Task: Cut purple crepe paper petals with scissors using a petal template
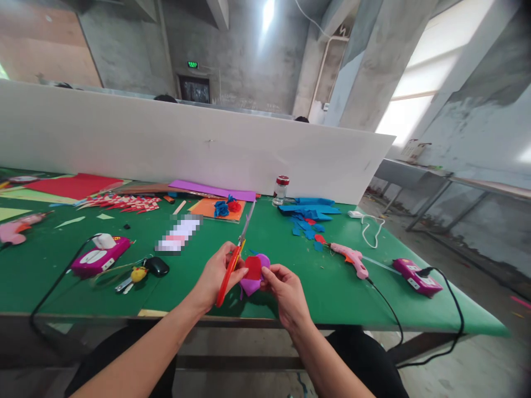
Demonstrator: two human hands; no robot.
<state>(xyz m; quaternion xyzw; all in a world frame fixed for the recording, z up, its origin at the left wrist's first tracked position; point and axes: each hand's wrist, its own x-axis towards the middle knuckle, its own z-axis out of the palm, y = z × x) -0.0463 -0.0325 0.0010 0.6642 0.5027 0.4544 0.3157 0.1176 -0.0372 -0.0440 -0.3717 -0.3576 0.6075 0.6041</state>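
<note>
Paper pc [253, 267], red, in front of purple pc [250, 287], pinched by fingertips of L hand [213, 276] & R hand [286, 287], just above near side of green counter [340, 298]. Also in L hand: red-handled scissors [234, 261], pointing away. Off to R: pink glue gun [352, 258], then magenta box [417, 277]. Farther back: blue scraps [307, 226], red-lidded jar [281, 192].

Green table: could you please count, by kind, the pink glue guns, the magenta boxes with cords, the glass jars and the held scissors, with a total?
Pink glue guns: 2
Magenta boxes: 2
Glass jar: 1
Held scissors: 1
Total: 6
</note>
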